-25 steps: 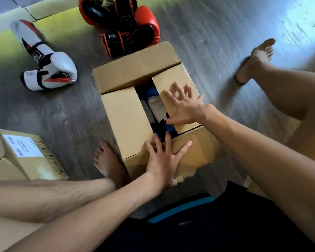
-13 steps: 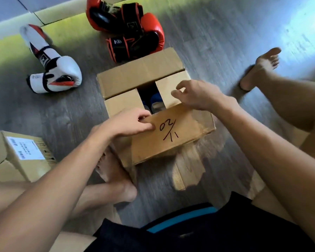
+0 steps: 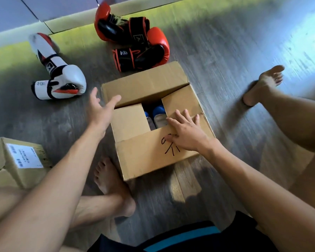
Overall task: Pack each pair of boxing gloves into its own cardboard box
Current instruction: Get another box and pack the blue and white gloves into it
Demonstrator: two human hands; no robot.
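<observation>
Cardboard box [image 3: 144, 88] mid-floor, 4 flaps partly folded in; blue/white gloves [image 3: 157, 115] show thru centre gap. R hand [image 3: 185, 133] lies flat on near flap w/ marker scrawl, fingers straight + spread; L hand [image 3: 100, 110] hovers at box's far-left corner, fingers straight, loosely apart, holding nothing. Red/black glove pair [image 3: 135, 42] on floor just beyond box, white glove pair [image 3: 62, 79] off to left, labelled 2nd box [image 3: 24, 160] by L leg; L foot [image 3: 111, 186] just beside near-left corner.

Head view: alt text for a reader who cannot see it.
A seated person's right hand presses flat on the near flap of a cardboard box holding blue gloves, the open left hand stretched toward its far flap. White gloves and red gloves lie beyond.
</observation>
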